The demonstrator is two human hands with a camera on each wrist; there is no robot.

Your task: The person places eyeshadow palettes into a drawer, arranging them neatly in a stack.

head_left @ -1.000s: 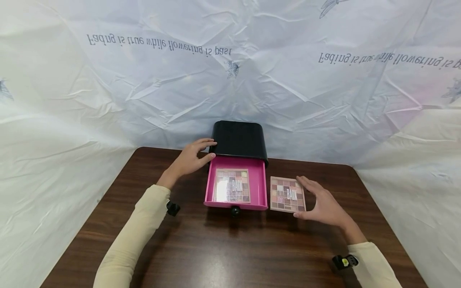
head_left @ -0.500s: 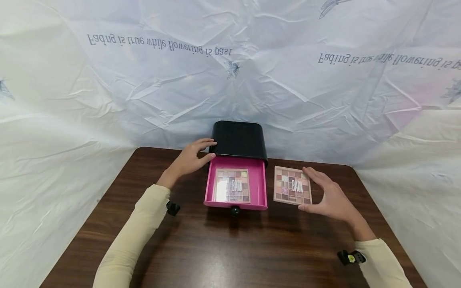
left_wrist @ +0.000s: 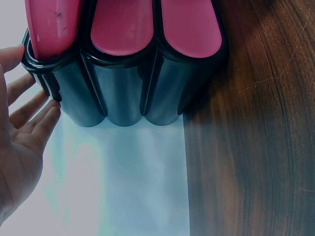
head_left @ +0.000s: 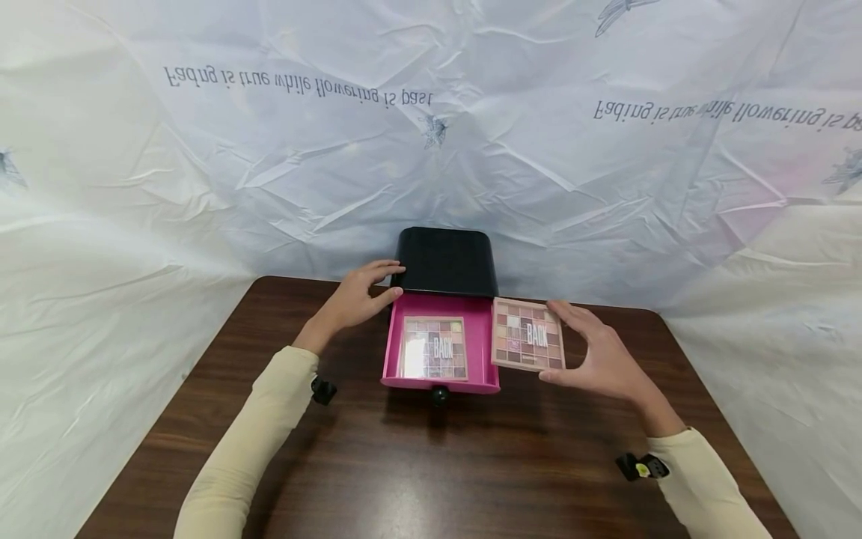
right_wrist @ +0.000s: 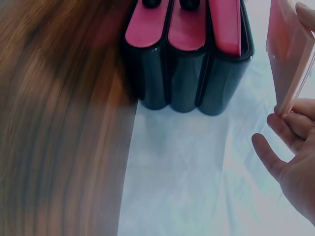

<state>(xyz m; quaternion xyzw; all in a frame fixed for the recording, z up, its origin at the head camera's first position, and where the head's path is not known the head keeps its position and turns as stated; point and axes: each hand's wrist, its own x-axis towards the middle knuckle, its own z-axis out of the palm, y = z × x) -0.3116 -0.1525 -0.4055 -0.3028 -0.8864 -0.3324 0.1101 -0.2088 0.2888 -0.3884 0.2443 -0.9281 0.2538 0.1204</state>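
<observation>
A black drawer cabinet [head_left: 447, 262] stands at the table's far side, its pink top drawer [head_left: 480, 337] pulled out. Inside the drawer, to the left, lies an eyeshadow palette [head_left: 434, 358] under a shiny clear lid. My left hand [head_left: 364, 292] rests on the cabinet's left side; the left wrist view has its extended fingers [left_wrist: 42, 115] along the side wall and the thumb near the front rim. My right hand [head_left: 599, 355] holds a second, similar palette [head_left: 528, 335] by its right edge, thumb near, fingers far. That palette is raised, its left edge overlapping the drawer's right wall in the head view.
Below the top drawer, the wrist views show two more pink drawers [right_wrist: 187, 29], pushed in. A black knob [head_left: 439, 394] sticks out at the open drawer's front. A white printed sheet [head_left: 323, 165] hangs behind the brown wooden table [head_left: 377, 464].
The right hand lifts the palette from beside the drawer, first moving away and slightly right, then left to the drawer's right wall. The left hand stays on the cabinet.
</observation>
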